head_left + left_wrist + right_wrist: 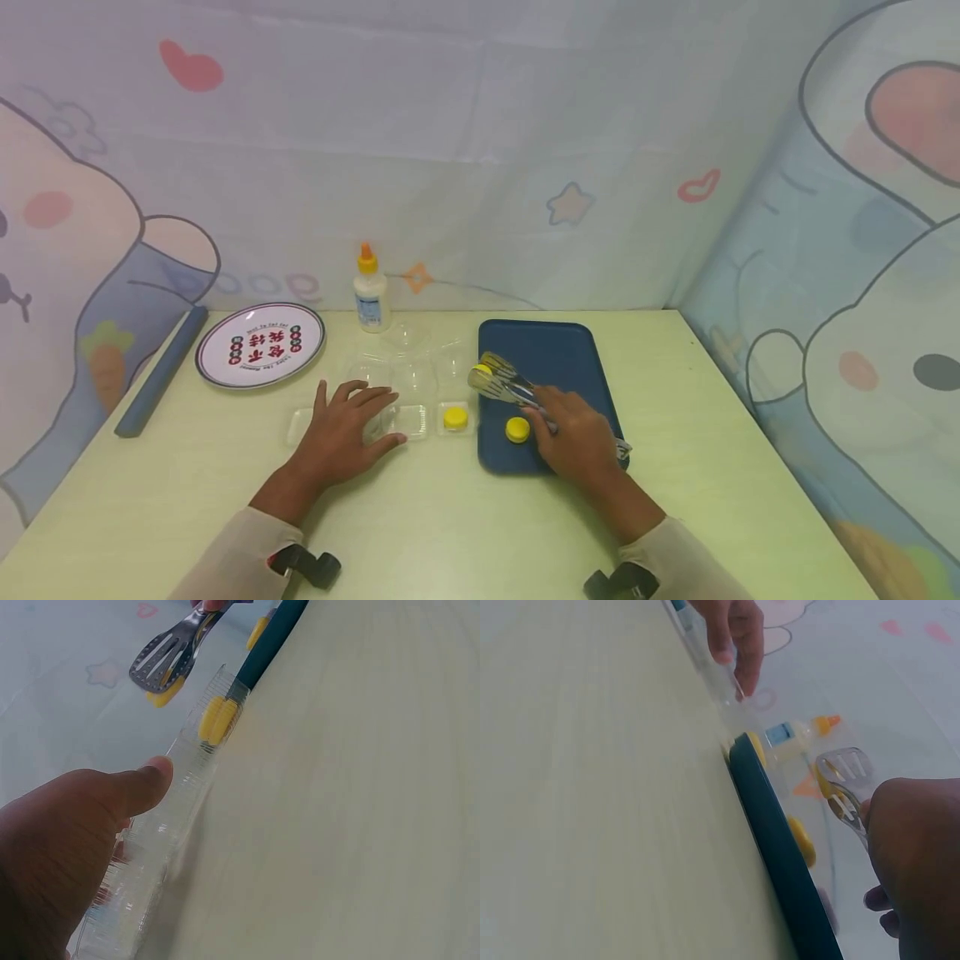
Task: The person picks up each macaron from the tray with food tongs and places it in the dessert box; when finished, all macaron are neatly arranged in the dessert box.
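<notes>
The right hand [577,433] is holding metal tongs [495,387], its fingers curling round the handles, and the tongs are pinching a yellow round [482,369] above the tray's left edge — presumably to spare it direct handling. The left hand [341,433] is lying spread over a row of clear containers [410,421], probably steadying such light plastic; whether its fingertips are pressing, one cannot tell. The container nearest the tray is holding a second yellow round [455,417], and its lid is apparently standing open toward the tabletop's far edge. The blue tray [555,350], right of the tabletop's middle, is carrying a third yellow round [517,430] near its near-left corner. A plate [217,362] is sitting toward the tabletop's far-left corner — a bottle [371,300] is standing upright by the far edge.
</notes>
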`<state>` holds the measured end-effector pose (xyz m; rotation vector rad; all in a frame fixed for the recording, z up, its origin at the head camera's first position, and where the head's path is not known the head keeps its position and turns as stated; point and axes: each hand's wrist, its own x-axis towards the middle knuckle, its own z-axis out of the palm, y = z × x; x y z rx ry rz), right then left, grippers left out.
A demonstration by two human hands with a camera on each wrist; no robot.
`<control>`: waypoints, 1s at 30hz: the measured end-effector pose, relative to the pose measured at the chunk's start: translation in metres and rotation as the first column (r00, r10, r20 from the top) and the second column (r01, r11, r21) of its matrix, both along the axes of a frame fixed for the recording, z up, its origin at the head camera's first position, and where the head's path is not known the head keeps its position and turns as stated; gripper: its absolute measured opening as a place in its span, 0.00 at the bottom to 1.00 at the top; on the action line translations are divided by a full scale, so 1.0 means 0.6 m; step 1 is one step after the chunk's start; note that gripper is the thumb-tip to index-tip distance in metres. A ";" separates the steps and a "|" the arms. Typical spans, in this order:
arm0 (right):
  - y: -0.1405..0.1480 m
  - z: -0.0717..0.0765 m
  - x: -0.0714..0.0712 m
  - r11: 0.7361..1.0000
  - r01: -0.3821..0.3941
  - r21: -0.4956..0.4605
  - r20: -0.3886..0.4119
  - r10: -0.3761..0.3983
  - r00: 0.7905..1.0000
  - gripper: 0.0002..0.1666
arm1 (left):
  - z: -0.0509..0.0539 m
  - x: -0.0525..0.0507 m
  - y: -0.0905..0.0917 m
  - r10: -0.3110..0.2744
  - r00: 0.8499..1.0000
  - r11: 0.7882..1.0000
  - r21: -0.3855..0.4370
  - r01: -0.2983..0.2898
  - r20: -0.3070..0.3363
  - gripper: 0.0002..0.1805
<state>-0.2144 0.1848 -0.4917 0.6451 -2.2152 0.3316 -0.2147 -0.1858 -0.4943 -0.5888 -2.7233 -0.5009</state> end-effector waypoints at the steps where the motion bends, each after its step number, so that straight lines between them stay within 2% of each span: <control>1: -0.006 0.000 0.000 1.000 -0.005 0.001 0.002 0.005 1.000 0.25 | 0.000 0.000 0.000 -0.001 1.000 1.000 0.002 0.001 -0.002 0.36; 5: -0.029 0.004 0.002 0.999 -0.040 0.005 -0.003 0.040 0.999 0.26 | -0.001 0.000 0.002 -0.003 1.000 1.000 0.003 0.003 -0.003 0.36; 13: -0.076 0.008 0.010 0.996 -0.069 0.057 0.035 0.067 0.997 0.22 | -0.001 -0.001 0.002 0.002 1.000 1.000 -0.007 -0.002 -0.005 0.36; 21: -0.113 0.009 0.014 0.990 -0.135 0.047 0.053 0.132 0.990 0.21 | -0.001 -0.003 0.000 -0.004 1.000 1.000 -0.005 0.004 -0.016 0.36; 30: -0.136 0.010 0.017 0.988 -0.128 0.091 0.066 0.123 0.990 0.19 | 0.002 -0.001 0.000 -0.007 0.999 1.000 -0.007 0.007 -0.039 0.35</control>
